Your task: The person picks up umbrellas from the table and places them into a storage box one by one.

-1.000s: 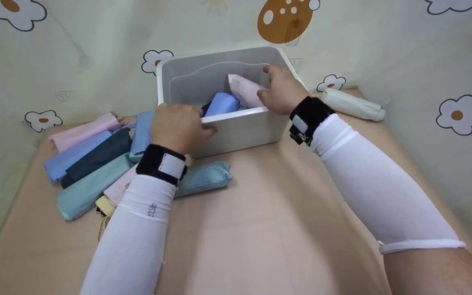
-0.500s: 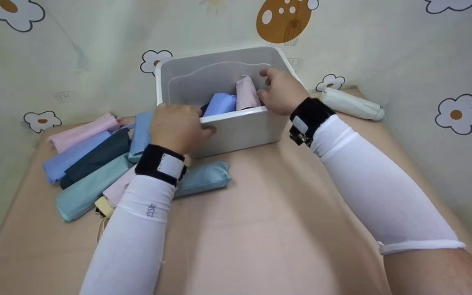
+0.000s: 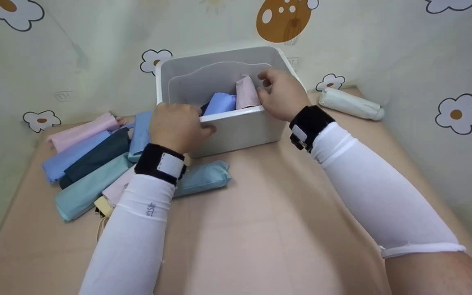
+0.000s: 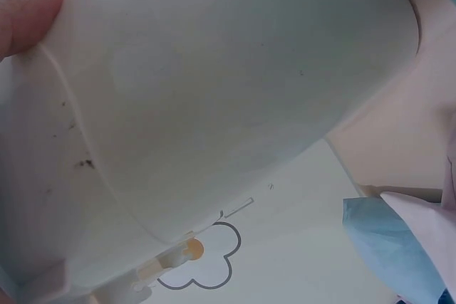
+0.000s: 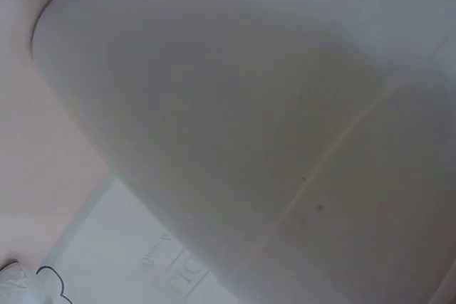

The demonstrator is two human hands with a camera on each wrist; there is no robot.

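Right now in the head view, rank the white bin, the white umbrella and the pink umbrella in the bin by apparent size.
1. white bin
2. white umbrella
3. pink umbrella, though it is partly hidden inside the bin.

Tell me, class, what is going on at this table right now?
A person is packing folded umbrellas into a white bin. The left hand grips the bin's near rim, while the right hand holds a pink umbrella standing upright inside it, beside a blue umbrella. More folded umbrellas lie in a pile on the table to the left, and a white umbrella lies to the right.
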